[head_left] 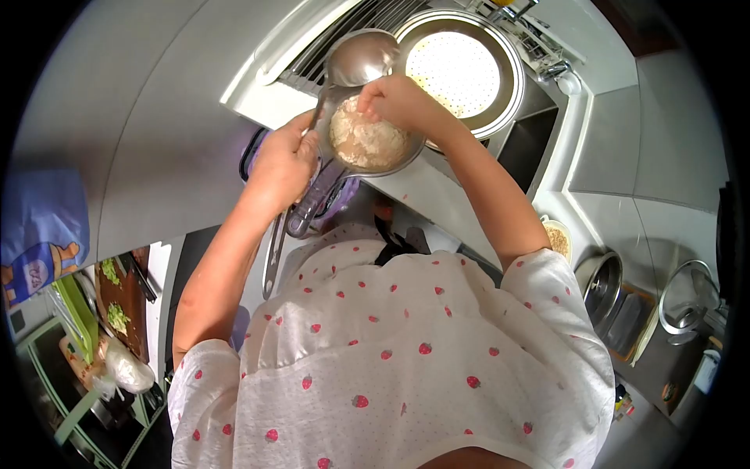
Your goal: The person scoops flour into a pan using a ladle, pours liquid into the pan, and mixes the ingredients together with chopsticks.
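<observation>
Pale, floury dough (367,137) lies in a round metal pan (400,162) near the upper middle of the head view, lumpy and uneven on top. The left hand (287,166) is curled closed around the handle of a metal ladle (363,56), right beside the pan's rim; whether it also grips the pan's see-through handle (311,209) cannot be told. The ladle's rounded bowl sits at the pan's far edge. The right hand (388,103) reaches over the pan from the other side, its fingers bunched narrowly at the dough; whether they pinch any of it is hidden.

Just beyond the right hand stands a wide, round metal steamer (516,74) with a brightly lit perforated tray (453,74) inside. Along the right side are a small bowl (569,234) of grainy, tan food, a metal pot (600,285) and a glass lid (689,293).

At the left, a brown cutting board (125,291) bears chopped greens (119,319), with a blue package (48,227) near it. The person wears a white top (391,352) printed with red strawberries.
</observation>
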